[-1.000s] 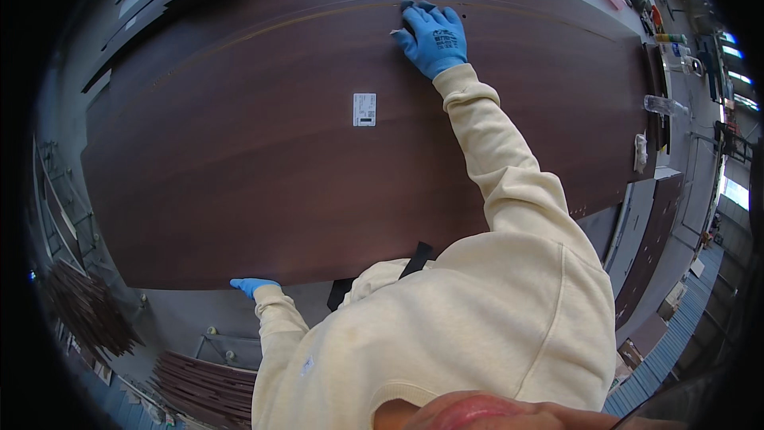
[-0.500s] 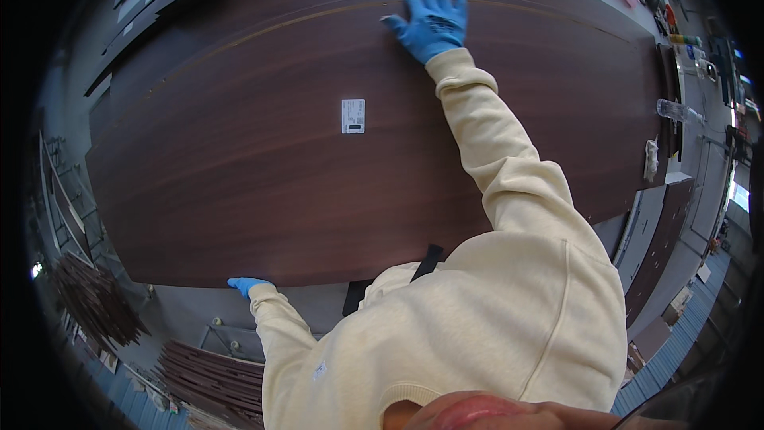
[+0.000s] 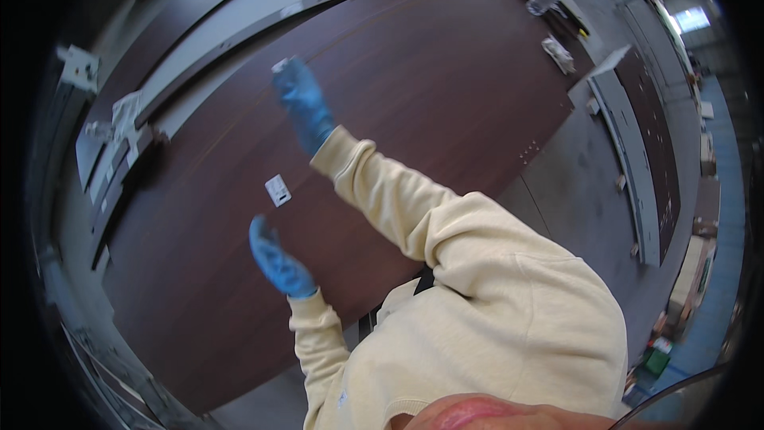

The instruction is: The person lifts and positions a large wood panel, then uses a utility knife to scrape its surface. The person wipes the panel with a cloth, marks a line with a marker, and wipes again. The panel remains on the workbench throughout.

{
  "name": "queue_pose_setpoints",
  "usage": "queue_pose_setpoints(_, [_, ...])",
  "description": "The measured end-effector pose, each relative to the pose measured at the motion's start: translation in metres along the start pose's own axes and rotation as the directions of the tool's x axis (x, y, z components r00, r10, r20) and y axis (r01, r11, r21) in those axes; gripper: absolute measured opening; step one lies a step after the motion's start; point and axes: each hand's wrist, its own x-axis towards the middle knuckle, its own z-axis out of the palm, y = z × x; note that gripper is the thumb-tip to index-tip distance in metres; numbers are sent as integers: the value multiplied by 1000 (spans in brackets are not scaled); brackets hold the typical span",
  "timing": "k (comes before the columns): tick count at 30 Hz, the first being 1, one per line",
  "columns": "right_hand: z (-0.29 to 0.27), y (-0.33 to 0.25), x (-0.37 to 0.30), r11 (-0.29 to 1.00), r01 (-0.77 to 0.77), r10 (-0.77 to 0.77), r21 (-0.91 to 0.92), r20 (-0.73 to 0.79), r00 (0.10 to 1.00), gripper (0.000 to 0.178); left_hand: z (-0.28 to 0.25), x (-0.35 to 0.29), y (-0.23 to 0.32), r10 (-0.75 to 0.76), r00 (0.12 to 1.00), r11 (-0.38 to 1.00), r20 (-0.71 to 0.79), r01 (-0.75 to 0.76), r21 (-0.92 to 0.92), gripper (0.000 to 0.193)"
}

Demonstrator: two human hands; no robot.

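Observation:
A large dark brown wood-grain panel [image 3: 414, 95] lies flat in front of me, with a white label [image 3: 278, 190] stuck near its middle. My right hand [image 3: 306, 107], in a blue glove, is over the far part of the panel. Its fingers are smeared by motion, and a small white label [image 3: 280, 65] shows right beside their tips. My left hand [image 3: 280, 261], also gloved in blue, is over the near part, just below the middle label. Its fingers are stretched out and nothing shows in them.
Beyond the far edge lie long brown and grey boards [image 3: 239, 32]. Crumpled clear plastic [image 3: 125, 115] sits at the far left. A clear bottle [image 3: 545, 0] and a crumpled white piece [image 3: 559, 56] are at the right end. More panels [image 3: 641, 151] stand at the right.
My view has turned, so the panel lies slanted. My left hand has left the near edge and come over the panel. My right hand is no longer spread flat near the far edge.

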Motion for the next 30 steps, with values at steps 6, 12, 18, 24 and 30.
queue_pose_setpoints(6, [11, -72, -18, 898, -214, 217, 384, 34, 975, 79, 163, 61, 5, -472, 833, 760, 289, 550, -346, 53])
queue_pose_setpoints(12, [-91, -192, 11, 906, -333, 326, 261, 74, 943, 82, 292, 8, -37, -173, 920, 945, 353, 255, -204, 36])
queue_pose_setpoints(18, [-228, -305, 53, 939, -339, 343, 57, -161, 925, 40, 462, -60, -64, -252, 892, 927, 375, 334, -172, 31])
queue_pose_setpoints(24, [-333, -405, 75, 986, -9, -28, -166, -218, 976, 14, 569, -83, -95, -299, 751, 945, 589, 318, 74, 27])
queue_pose_setpoints(30, [-486, -562, 75, 888, 242, -360, -392, -263, 895, 10, 703, -85, -91, -88, 820, 991, 565, 15, 133, 27])
